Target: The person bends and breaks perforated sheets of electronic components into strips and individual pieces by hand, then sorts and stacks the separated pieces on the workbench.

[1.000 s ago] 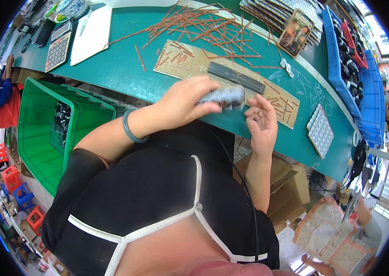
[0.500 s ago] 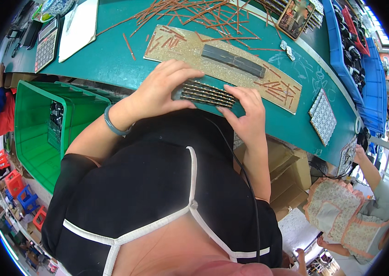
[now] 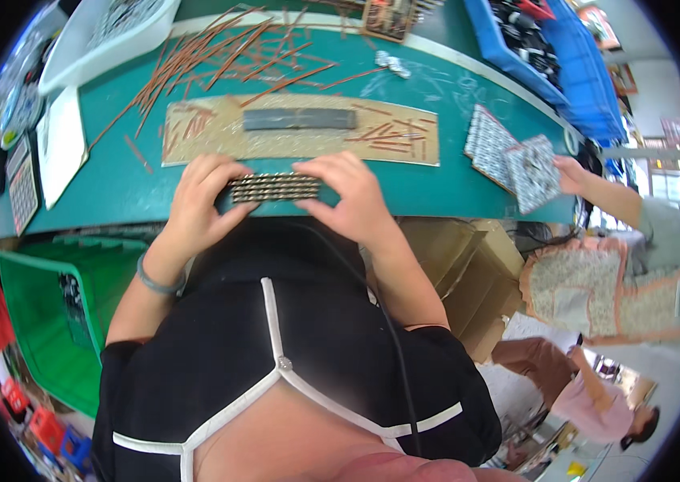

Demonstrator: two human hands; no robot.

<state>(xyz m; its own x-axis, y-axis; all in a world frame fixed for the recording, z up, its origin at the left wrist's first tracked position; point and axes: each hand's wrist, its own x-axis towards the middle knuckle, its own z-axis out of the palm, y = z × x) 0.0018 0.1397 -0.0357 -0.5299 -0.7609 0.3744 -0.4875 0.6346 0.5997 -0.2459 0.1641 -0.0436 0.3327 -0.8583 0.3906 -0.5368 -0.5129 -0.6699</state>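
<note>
Another person's hand [image 3: 570, 174] has brought a patterned sheet [image 3: 533, 174] up to the other patterned sheets [image 3: 485, 138] on the green desk [image 3: 436, 191]. The left hand [image 3: 199, 201] and right hand [image 3: 350, 197] have their fingers pinched on the two ends of a shiny striped stack [image 3: 275, 187]. It is by the desk's near edge, close to a tan board [image 3: 223, 143] with a dark bar [image 3: 300, 119] on it.

Stack [image 3: 276, 188] before the board [image 3: 231, 146] — calculator [image 3: 23, 191] far left.
</note>
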